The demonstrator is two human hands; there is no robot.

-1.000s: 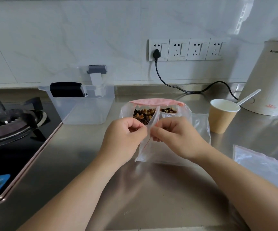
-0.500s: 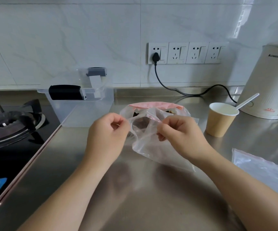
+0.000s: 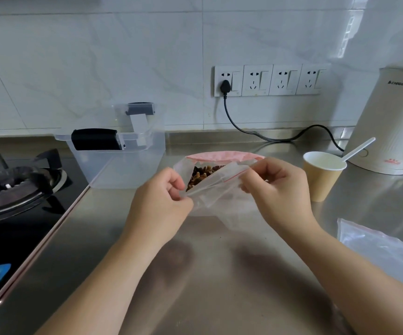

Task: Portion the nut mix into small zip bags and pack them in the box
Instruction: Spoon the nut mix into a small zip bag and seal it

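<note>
A: While both hands pinch that small clear zip bag with the red seal line [image 3: 216, 187], what worries you most?

B: The film is thin and slack. The left hand [image 3: 160, 201] nips one end of the mouth between thumb and fingers, and the right hand [image 3: 276, 189] nips the other near the red strip. If either pinch slides, I'd expect the mouth to stay flat, or spring open lopsided.

A: And the nuts?

B: The brown nut mix [image 3: 204, 174] sits in the big clear bag with the rolled-down pink rim [image 3: 224, 156], directly behind the small bag. A jerk forward could knock that soft bag over and spill it across the counter.

A: Where would a filled bag go?

B: Into the clear plastic box with the black handle [image 3: 120, 163], back left, near the nuts.

A: Anything else close by?

B: A brown paper cup [image 3: 322, 178] with a white plastic spoon [image 3: 358, 149] stands just right of the right hand; an elbow swing might tip it. More clear bags [image 3: 384, 245] lie at the right.

A: The setting?

B: A brushed steel countertop [image 3: 219, 274], a black gas hob [image 3: 14, 201] at the left, pale marble-look wall tiles, a row of white sockets [image 3: 268, 79] with one black plug, and a cream kettle [image 3: 393, 122].
</note>
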